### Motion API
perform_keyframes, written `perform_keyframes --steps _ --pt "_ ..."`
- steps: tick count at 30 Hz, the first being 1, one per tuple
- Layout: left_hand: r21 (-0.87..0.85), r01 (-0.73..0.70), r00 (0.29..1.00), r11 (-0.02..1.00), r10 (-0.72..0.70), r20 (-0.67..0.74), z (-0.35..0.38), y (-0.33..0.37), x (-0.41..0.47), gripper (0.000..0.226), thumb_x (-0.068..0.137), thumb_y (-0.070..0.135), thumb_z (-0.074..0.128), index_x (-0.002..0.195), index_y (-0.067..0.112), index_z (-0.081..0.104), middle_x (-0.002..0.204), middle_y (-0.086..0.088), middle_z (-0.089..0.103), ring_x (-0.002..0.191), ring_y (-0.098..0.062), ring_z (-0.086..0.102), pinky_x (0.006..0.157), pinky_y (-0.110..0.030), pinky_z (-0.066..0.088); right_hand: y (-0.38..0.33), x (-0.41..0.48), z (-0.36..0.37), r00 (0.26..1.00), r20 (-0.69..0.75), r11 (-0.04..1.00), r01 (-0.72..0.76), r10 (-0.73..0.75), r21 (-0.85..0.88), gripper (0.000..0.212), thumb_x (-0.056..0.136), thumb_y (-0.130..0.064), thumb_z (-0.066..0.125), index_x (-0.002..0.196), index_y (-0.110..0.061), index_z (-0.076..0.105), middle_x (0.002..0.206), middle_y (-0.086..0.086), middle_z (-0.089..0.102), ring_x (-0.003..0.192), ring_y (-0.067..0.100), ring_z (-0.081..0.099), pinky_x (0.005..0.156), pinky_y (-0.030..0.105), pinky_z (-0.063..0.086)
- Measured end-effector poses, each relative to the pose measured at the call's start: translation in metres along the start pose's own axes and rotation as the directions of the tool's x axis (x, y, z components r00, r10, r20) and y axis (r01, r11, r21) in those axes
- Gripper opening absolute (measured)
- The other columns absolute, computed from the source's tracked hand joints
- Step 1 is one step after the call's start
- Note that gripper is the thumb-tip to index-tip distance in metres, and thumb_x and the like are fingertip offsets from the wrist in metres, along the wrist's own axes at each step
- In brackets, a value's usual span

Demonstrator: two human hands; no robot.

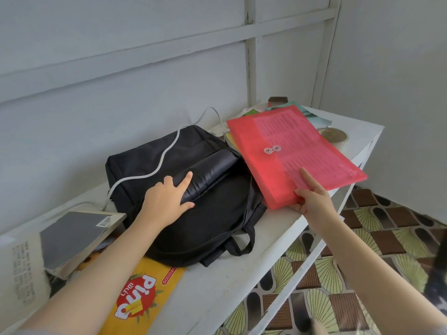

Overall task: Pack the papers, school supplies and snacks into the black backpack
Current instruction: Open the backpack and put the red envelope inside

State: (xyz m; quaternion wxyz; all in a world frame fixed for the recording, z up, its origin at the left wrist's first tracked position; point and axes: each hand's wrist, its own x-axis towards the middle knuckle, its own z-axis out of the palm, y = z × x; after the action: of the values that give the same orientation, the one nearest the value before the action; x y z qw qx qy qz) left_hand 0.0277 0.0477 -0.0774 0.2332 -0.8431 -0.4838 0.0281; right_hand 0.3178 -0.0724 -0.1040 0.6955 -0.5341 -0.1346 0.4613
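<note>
The black backpack [210, 213] lies flat on the white table [217, 286], its zipper open along the right side. My left hand [164, 198] grips the folded-back front flap of the backpack. My right hand [312, 198] pinches the near corner of a red translucent envelope folder [290, 151] with printed papers inside, held just right of the backpack opening, index finger stretched along its top. A yellow snack bag [142, 301] lies partly under the backpack's near edge.
A white cable [167, 153] drapes over the backpack. A grey notebook [72, 235] on printed paper lies at left. Behind the folder are more papers [314, 117], a tape roll [335, 136] and a small brown item [278, 100]. The table edge drops to patterned floor [362, 262].
</note>
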Motion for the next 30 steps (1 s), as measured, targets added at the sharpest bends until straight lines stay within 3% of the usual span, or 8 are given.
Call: perform_keyframes --steps 7,9,15,19,21,26,28,30 --pt "-0.016 -0.010 0.998 1.000 0.011 0.068 -0.005 0.001 0.010 0.076 0.091 0.052 0.046 0.149 0.029 0.002 0.120 -0.009 0.048 0.083 -0.014 0.057 0.057 -0.020 0.037 0.001 -0.018 -0.003 0.997 -0.036 0.996 0.058 -0.061 -0.073 0.059 0.091 0.010 0.043 0.137 -0.026 0.047 0.137 0.008 0.045 0.068 0.013 0.048 0.075 0.037 0.054" --pt "-0.015 -0.008 0.994 1.000 0.009 0.108 -0.008 0.004 0.011 0.080 0.089 0.046 0.052 0.149 0.028 0.002 0.121 -0.009 0.047 0.085 -0.015 0.057 0.060 -0.020 0.039 0.001 -0.023 0.001 0.997 -0.053 0.996 0.059 -0.063 -0.071 0.058 0.092 0.010 0.042 0.139 -0.024 0.044 0.138 0.006 0.043 0.074 0.013 0.054 0.080 0.041 0.056" --pt "0.017 0.001 0.984 1.000 -0.004 0.179 -0.016 0.007 0.008 0.089 0.086 0.034 0.060 0.149 0.024 -0.003 0.122 -0.012 0.043 0.079 -0.015 0.046 0.061 -0.023 0.039 -0.001 -0.049 0.013 0.989 -0.095 0.986 0.102 -0.115 -0.132 0.060 0.093 0.010 0.040 0.144 -0.021 0.036 0.143 -0.003 0.036 0.101 0.024 0.059 0.061 0.027 0.059" --pt "0.055 -0.014 0.998 0.998 0.011 0.069 -0.016 0.009 -0.005 0.076 0.094 0.041 0.048 0.149 0.022 0.001 0.119 -0.013 0.047 0.080 -0.015 0.053 0.057 -0.022 0.036 -0.004 -0.068 0.017 0.973 -0.111 0.947 0.165 -0.202 -0.276 0.064 0.090 0.010 0.037 0.146 -0.021 0.032 0.130 -0.015 0.042 0.089 0.026 0.060 0.083 0.056 0.051" --pt "0.075 -0.006 0.997 0.997 0.000 0.081 -0.018 0.014 -0.005 0.071 0.096 0.039 0.045 0.149 0.020 0.001 0.115 -0.013 0.049 0.071 -0.014 0.050 0.054 -0.022 0.036 -0.006 -0.080 0.019 0.964 -0.097 0.917 0.202 -0.249 -0.345 0.066 0.088 0.010 0.038 0.146 -0.021 0.031 0.121 -0.020 0.047 0.074 0.022 0.051 0.082 0.063 0.047" --pt "0.003 0.004 0.990 1.000 -0.005 0.143 -0.025 0.018 -0.002 0.064 0.098 0.021 0.041 0.149 0.017 0.002 0.094 -0.009 0.044 0.055 -0.011 0.039 0.052 -0.024 0.036 -0.019 -0.119 0.019 0.936 -0.028 0.829 0.296 -0.350 -0.474 0.065 0.089 0.007 0.039 0.147 -0.018 0.029 0.116 -0.020 0.049 0.074 0.031 0.057 0.074 0.060 0.051" --pt "-0.050 -0.020 0.993 0.999 0.026 0.116 -0.027 0.014 0.000 0.062 0.098 0.019 0.041 0.149 0.017 0.007 0.087 -0.007 0.042 0.060 -0.013 0.044 0.054 -0.026 0.040 -0.024 -0.136 0.015 0.928 0.009 0.794 0.323 -0.372 -0.515 0.064 0.090 0.006 0.039 0.148 -0.018 0.026 0.123 -0.013 0.052 0.061 0.020 0.052 0.070 0.058 0.054" --pt "-0.103 -0.026 0.995 0.994 0.035 0.089 -0.030 0.008 0.003 0.060 0.097 0.019 0.041 0.149 0.017 0.012 0.083 -0.006 0.043 0.065 -0.016 0.047 0.056 -0.028 0.041 -0.027 -0.151 0.009 0.920 0.035 0.764 0.345 -0.390 -0.545 0.066 0.089 0.005 0.039 0.148 -0.019 0.025 0.105 -0.014 0.059 0.047 0.006 0.039 0.060 0.045 0.057"
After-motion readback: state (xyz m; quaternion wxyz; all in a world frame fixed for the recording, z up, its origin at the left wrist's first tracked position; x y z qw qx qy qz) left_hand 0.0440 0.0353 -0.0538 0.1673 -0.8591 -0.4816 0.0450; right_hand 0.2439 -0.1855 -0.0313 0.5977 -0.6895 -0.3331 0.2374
